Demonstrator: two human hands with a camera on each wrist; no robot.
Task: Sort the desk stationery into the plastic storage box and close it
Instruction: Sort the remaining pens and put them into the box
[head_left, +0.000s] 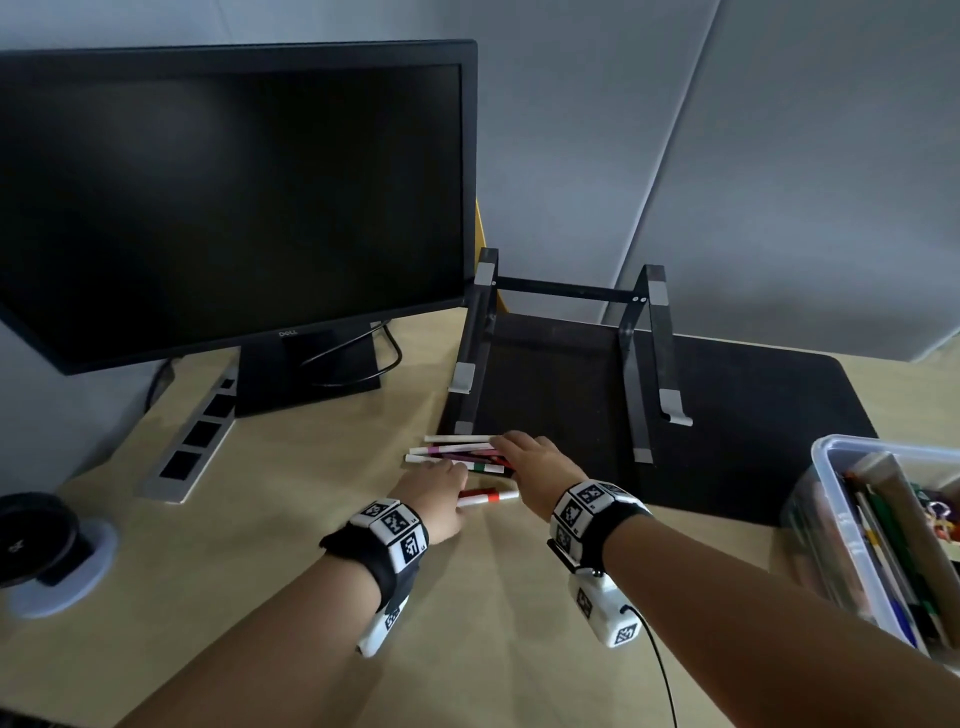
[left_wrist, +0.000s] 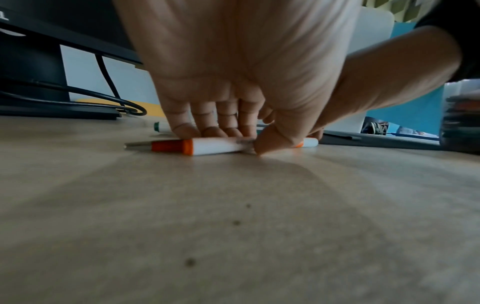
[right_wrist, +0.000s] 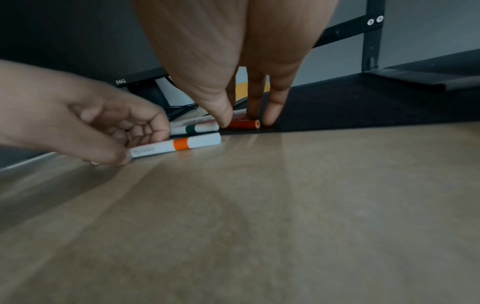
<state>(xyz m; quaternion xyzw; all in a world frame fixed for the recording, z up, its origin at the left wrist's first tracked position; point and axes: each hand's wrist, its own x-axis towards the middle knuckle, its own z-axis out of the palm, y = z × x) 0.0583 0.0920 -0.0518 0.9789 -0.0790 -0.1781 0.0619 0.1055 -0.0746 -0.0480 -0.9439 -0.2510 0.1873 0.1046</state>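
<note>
Several white markers (head_left: 457, 451) lie in a bunch on the wooden desk by the edge of the black mat. My left hand (head_left: 457, 491) (left_wrist: 239, 140) pinches a white marker with orange bands (head_left: 491, 497) (left_wrist: 215, 146) (right_wrist: 182, 145) that lies flat on the desk, thumb in front and fingers behind. My right hand (head_left: 506, 454) (right_wrist: 248, 121) comes down on the bunch's right end, thumb and fingers pinching a red marker (right_wrist: 242, 124). A green-banded marker (right_wrist: 193, 129) lies between the two. The clear plastic storage box (head_left: 826, 452) stands open at the right, with several pens inside. No lid is in view.
A dark monitor (head_left: 234, 197) stands at the back left with a cable looping at its base. A black laptop stand (head_left: 639, 364) sits on the black mat (head_left: 753, 415). A grey socket strip (head_left: 192, 441) and a round black object (head_left: 31, 535) are at the left.
</note>
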